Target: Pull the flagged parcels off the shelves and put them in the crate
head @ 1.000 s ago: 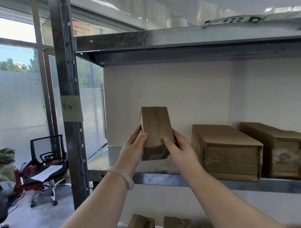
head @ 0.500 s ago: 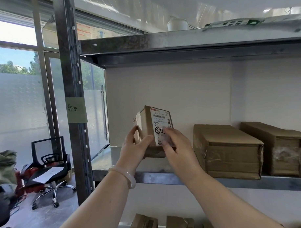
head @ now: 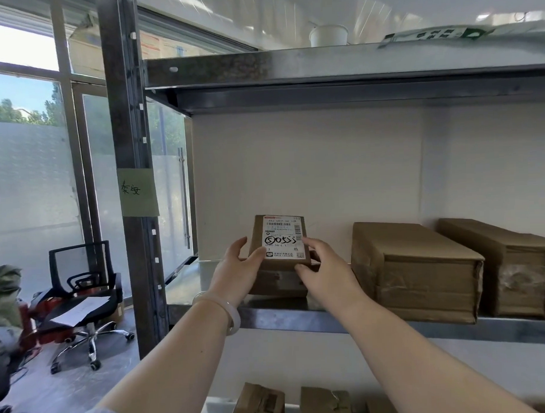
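A small brown cardboard parcel sits low over the left end of the metal shelf, its top face bearing a white shipping label with a barcode and handwritten black marks. My left hand grips its left side with the thumb on the top edge. My right hand grips its right side, fingers curled over the label's corner. Whether the parcel rests on the shelf or hovers just above it I cannot tell. No crate is in view.
Two bigger brown boxes stand to the right on the same shelf. More parcels show on the shelf below. The steel upright with a green note stands left. An office chair is on the floor beyond.
The parcel was turned in both hands, so its labelled face came into sight and now faces up. It also came down from a raised, tilted hold to shelf level.
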